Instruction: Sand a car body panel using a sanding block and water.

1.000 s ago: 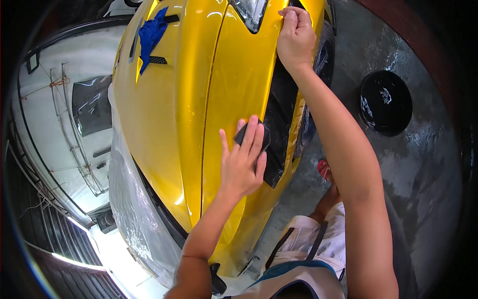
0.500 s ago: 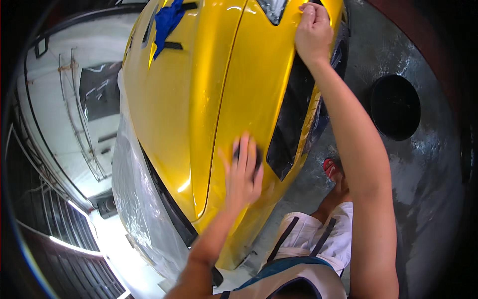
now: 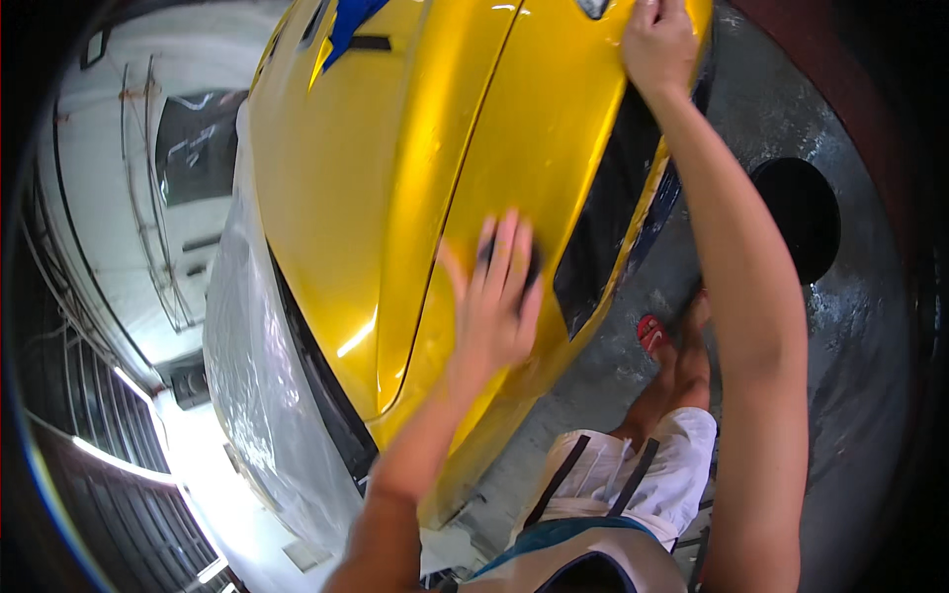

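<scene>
The yellow car body panel (image 3: 534, 109) runs up the middle, shiny and bent by the lens. My left hand (image 3: 496, 296) presses a small black pad (image 3: 531, 272) against it, fingers spread over the pad and slightly blurred. The pad lies mostly under the fingers. At the top right, my right hand (image 3: 660, 44) rests at the panel's outer edge above a dark opening (image 3: 615, 183). Its fingers are curled and partly cut off by the top of the picture, so whatever they may hold is hidden.
Clear plastic sheeting (image 3: 262, 395) drapes along the car's left side. A blue cloth (image 3: 351, 28) and a black strip (image 3: 371, 42) lie on the yellow surface at the upper left. On the wet grey floor to the right is a black round object (image 3: 799, 219). My foot in a red sandal (image 3: 652, 334) stands below the panel.
My left hand has slid a little up and right over the panel with the pad. The right hand appears higher and further right, while the whole view has also shifted.
</scene>
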A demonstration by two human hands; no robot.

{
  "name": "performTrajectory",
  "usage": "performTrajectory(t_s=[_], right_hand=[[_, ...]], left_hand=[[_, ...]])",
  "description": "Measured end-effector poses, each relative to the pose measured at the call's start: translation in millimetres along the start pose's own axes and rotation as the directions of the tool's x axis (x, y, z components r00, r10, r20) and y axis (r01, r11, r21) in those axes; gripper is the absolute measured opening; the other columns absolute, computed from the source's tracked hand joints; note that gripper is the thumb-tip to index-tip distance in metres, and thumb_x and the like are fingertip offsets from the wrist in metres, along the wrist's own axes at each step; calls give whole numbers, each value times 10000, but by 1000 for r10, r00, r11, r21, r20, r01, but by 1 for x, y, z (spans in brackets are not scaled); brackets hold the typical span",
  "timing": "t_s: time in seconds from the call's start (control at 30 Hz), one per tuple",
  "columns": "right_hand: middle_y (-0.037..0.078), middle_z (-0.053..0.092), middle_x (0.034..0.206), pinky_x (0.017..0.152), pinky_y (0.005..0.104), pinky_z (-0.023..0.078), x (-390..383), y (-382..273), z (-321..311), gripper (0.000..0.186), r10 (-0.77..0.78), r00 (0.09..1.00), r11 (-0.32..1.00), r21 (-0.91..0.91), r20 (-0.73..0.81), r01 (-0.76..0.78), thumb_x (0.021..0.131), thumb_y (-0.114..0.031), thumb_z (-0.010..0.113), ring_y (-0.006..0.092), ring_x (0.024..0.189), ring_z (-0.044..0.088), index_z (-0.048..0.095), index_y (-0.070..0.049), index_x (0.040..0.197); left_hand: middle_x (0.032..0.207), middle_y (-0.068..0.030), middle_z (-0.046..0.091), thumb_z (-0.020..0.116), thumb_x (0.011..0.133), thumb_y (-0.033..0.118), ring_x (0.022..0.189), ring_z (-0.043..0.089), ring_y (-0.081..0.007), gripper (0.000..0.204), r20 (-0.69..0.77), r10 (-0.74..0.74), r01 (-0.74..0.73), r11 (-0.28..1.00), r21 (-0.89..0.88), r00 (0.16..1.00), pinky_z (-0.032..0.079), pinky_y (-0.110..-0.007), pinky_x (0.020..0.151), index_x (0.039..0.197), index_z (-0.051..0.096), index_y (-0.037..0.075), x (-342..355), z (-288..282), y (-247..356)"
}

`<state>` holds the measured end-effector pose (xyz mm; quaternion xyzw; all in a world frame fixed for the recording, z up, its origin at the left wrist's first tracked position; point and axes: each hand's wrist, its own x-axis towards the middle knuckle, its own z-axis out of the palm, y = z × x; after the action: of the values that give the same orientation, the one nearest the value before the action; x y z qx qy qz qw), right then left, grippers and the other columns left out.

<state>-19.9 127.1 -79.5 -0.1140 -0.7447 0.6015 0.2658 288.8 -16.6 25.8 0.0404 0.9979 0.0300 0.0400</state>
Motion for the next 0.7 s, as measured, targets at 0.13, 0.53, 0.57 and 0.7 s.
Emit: performTrajectory(t_s=[0.13,0.53,0.57,0.7], right_hand=[[290,669,929,809,530,496,-3,13,12,255,-199,977,980,-37,-78,197,1027,-213,512,496,915,632,637,9,1028],[154,618,1152,895,373,515,-285,-17,-217,455,258,803,747,417,537,-518,1061,-426,510,210,948,614,591,12,1152],[158,632,1216,946,374,494,-302,-31,-225,540,260,715,593,477,649,-649,1032,-480,533,216,1015,633,581,23,1223],[193,400,1585,1157,430,385,-288,-58,-238,1153,213,402,117,385,891,-915,799,-751,710,312,1421,459,332,45,1542]], left_hand=[[1644,-117,360,492,1028,247,1520,322,-352,534,-154,96,-94,995,20,983,35,-767,1159,1536,443,89,119,10,-7],[1462,-252,500,457,1032,250,1240,588,-286,534,-63,-460,261,604,-753,886,472,-388,1007,1477,448,-44,-122,-38,35],[1462,-252,500,457,1032,250,1240,588,-286,534,-65,-458,260,609,-749,887,472,-388,1007,1477,448,-44,-117,-28,45],[1319,-144,546,453,1113,277,999,570,-180,426,418,-417,500,106,-860,807,497,-284,771,1410,509,-22,-71,16,101]])
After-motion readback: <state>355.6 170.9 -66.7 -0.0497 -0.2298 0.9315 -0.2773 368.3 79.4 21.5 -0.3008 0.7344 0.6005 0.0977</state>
